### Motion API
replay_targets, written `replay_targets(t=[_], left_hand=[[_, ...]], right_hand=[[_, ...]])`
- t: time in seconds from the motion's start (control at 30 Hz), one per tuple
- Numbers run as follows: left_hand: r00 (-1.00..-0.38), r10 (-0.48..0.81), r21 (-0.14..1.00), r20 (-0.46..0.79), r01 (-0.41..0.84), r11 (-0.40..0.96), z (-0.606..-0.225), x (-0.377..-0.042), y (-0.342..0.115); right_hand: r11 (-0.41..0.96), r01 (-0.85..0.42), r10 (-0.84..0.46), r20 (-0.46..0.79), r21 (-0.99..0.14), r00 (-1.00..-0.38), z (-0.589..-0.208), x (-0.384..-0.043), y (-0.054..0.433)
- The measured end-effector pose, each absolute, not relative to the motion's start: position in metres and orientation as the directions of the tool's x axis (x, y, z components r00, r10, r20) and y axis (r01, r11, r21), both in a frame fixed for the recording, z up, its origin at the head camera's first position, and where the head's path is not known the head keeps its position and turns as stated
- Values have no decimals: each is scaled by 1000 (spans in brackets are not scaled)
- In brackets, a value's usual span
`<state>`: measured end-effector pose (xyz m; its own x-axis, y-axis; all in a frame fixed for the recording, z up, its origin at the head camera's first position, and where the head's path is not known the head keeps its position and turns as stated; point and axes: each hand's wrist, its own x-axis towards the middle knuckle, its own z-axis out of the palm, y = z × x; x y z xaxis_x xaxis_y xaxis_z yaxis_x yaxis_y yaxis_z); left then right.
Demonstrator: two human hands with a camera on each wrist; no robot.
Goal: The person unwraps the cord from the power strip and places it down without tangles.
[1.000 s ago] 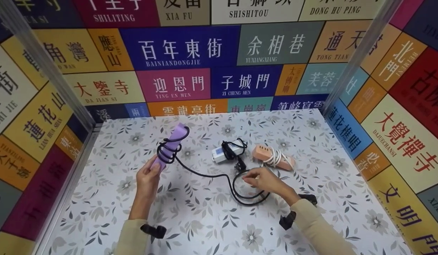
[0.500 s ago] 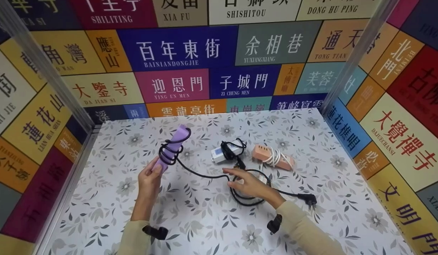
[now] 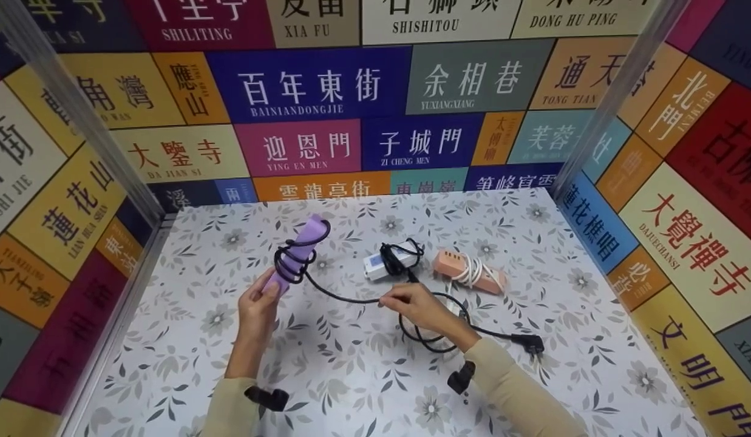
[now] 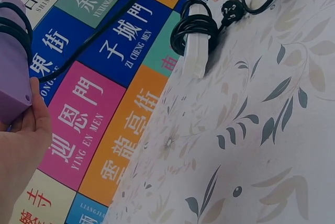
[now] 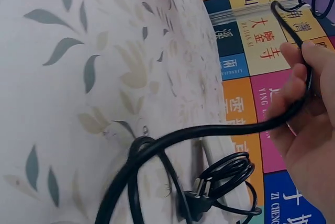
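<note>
Above the flower-printed surface (image 3: 326,379), the long, smooth purple strip (image 4: 13,69) is slanting up and away from the left grip (image 3: 258,309), which is clasping its near end. A cord-wrapped pink strip (image 3: 453,263) and white strip (image 3: 373,267) are lying beyond the right grip (image 3: 416,306), which is pinching the round black cord (image 5: 209,130) that is coiling loosely about the purple strip and looping to an angular plug (image 3: 529,343).

Wears long, plain beige sleeves (image 3: 524,388). Carries a small, blocky black left wrist unit (image 3: 267,398) and similar black right wrist unit (image 3: 461,377), jutting inward near the sleeve ends.
</note>
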<state>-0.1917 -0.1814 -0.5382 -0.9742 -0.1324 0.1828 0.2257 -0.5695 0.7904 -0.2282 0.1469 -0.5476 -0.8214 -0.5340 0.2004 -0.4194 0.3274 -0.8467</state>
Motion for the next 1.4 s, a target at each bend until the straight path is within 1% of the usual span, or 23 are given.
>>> replay_targets(t=[0.17,0.43,0.5,0.6,0.73,0.83,1.03,1.17,1.27,1.33,1.4], left_hand=[[-978,-118,815,173,209,-540,-539,-192,-181],[-981,-106,855,165,196,-480,-542,-191,-184],[-980,-105,853,169,199,-483,-542,-190,-184],[-981,-94,848,171,195,-493,-542,-190,-184],[-981,-58,845,185,189,-501,-544,-189,-185],[-978,-38,851,207,200,-486,-547,-189,-185],[-978,-45,883,204,204,-423,-548,-187,-183],[-981,-50,913,188,193,-360,-546,-188,-181],[-983,-59,947,174,184,-262,-544,-188,-181],[-985,-70,963,161,172,-208,-542,-188,-181],[-986,-83,972,143,155,-177,-541,-188,-182]], right_hand=[[285,-393,-453,238,-874,-859,-533,-237,145],[263,-331,-275,258,-906,-926,-507,-247,132],[247,-298,-234,242,-922,-942,-500,-248,130],[185,-220,-173,189,-958,-967,-488,-247,127],[53,-129,-126,121,-990,-985,-477,-248,127],[-38,-100,-127,104,-994,-986,-475,-249,129],[-199,-114,-141,143,-973,-980,-470,-246,134],[-318,-106,-214,180,-942,-960,-465,-245,141],[-397,-95,-256,210,-913,-943,-459,-246,146],[-432,-106,-287,248,-896,-925,-455,-248,149],[-458,-121,-341,300,-881,-891,-454,-249,153]])
